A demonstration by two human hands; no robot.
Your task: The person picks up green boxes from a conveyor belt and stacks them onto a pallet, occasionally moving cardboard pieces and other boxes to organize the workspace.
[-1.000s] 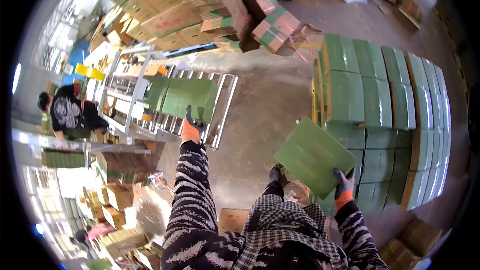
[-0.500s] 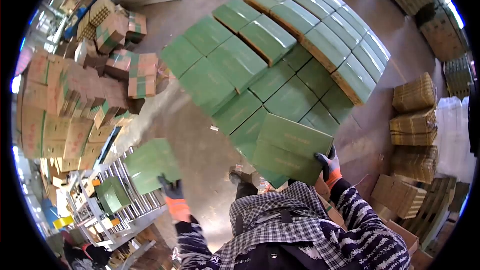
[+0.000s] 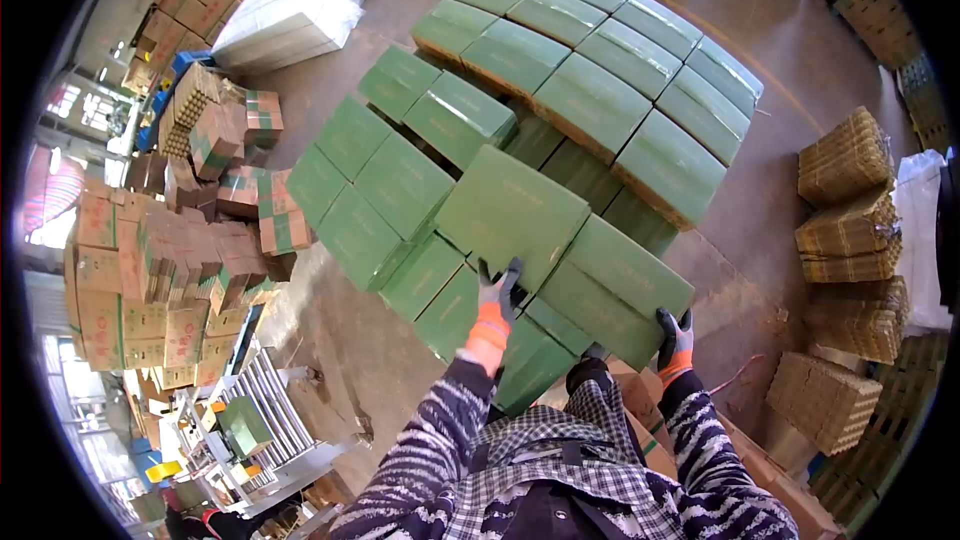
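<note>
Both hands wear dark gloves with orange cuffs. My left hand (image 3: 498, 290) presses its spread fingers against the near edge of a closed green carton (image 3: 512, 212). Side by side with it is a second green carton (image 3: 618, 285), which my right hand (image 3: 676, 342) grips at its right end. Both cartons lie over the near part of a stack of green cartons (image 3: 385, 185). The undersides of the two cartons are hidden, as is whatever supports them.
Taller rows of film-wrapped green cartons (image 3: 590, 100) stand behind. To the left is a roller conveyor (image 3: 275, 410) bearing a green carton (image 3: 243, 427), with flattened brown cartons (image 3: 185, 250) beyond. Bundled brown trays (image 3: 848, 230) stand at right. Another person's dark sleeve (image 3: 225, 523) shows bottom left.
My left hand has brought a green carton from beside the conveyor onto the stack, next to the one at my right hand. My view has shifted, and the right hand keeps its carton.
</note>
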